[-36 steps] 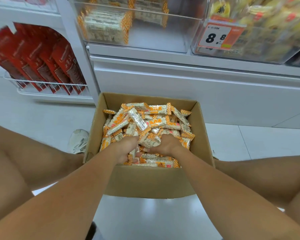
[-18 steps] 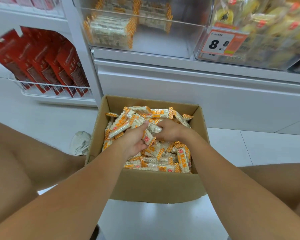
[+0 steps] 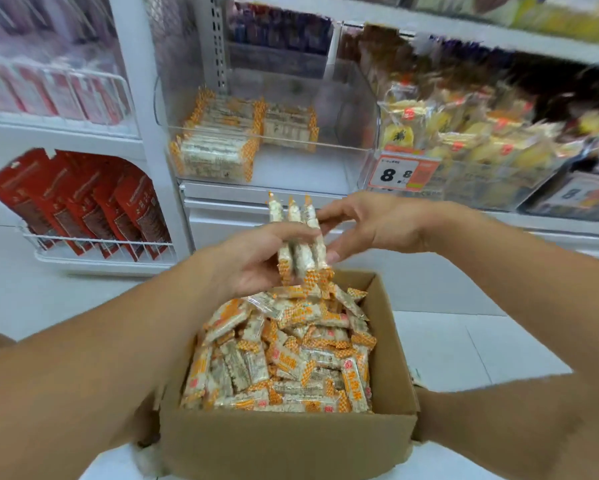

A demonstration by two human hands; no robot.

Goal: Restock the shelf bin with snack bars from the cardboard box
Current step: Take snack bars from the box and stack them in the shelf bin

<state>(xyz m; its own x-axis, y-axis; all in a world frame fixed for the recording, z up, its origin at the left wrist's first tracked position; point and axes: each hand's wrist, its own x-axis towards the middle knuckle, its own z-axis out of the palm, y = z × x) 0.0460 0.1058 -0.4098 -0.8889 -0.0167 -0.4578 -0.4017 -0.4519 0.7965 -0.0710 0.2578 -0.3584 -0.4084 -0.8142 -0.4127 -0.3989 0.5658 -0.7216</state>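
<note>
An open cardboard box [image 3: 287,445] on the floor is full of orange-and-white snack bars [image 3: 284,355]. Above its far edge my left hand [image 3: 253,261] grips a small upright bundle of three bars [image 3: 299,244]. My right hand [image 3: 370,225] touches the bundle's right side with thumb and fingertips. The clear shelf bin [image 3: 343,109] stands behind, with two stacks of the same bars [image 3: 218,147] in its left half; its right half is bare.
Red packets [image 3: 79,199] hang in a white wire rack at left. A neighbouring clear bin of yellow snack packs [image 3: 464,140] carries an 8.8 price tag [image 3: 398,173]. White shelf uprights and a white base panel stand behind the box. My bare knees flank the box.
Both hands rose out of the box with a bundle of bars and now hold it above the far rim. The view tilted up toward the shelf bin.
</note>
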